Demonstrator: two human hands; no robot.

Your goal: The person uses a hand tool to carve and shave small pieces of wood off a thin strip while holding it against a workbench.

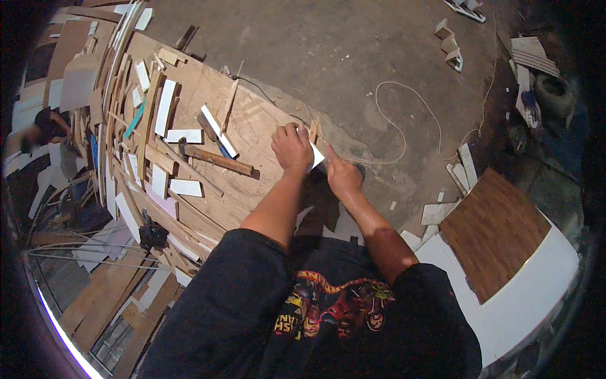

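Observation:
My left hand [293, 148] is closed on a small white-faced piece of board [317, 156] at the edge of the plywood work surface [252, 136]. Close beside it, my right hand [344, 177] has its fingers curled, with the index finger stretched along toward the piece's edge. Whatever sits inside the right hand is hidden. Left of my hands a hammer [221, 160] with a wooden handle lies on the plywood. Past it lies a narrow white-faced strip [218, 131] with a dark blue-handled tool partly under it.
Several white and bare wood offcuts [165, 107] and a teal strip [135, 120] cover the plywood's left side. A pale cord [404, 129] loops over the concrete floor. A brown wood-grain panel [495, 234] lies on white board at right, near a tyre [555, 95]. Another person [53, 129] is far left.

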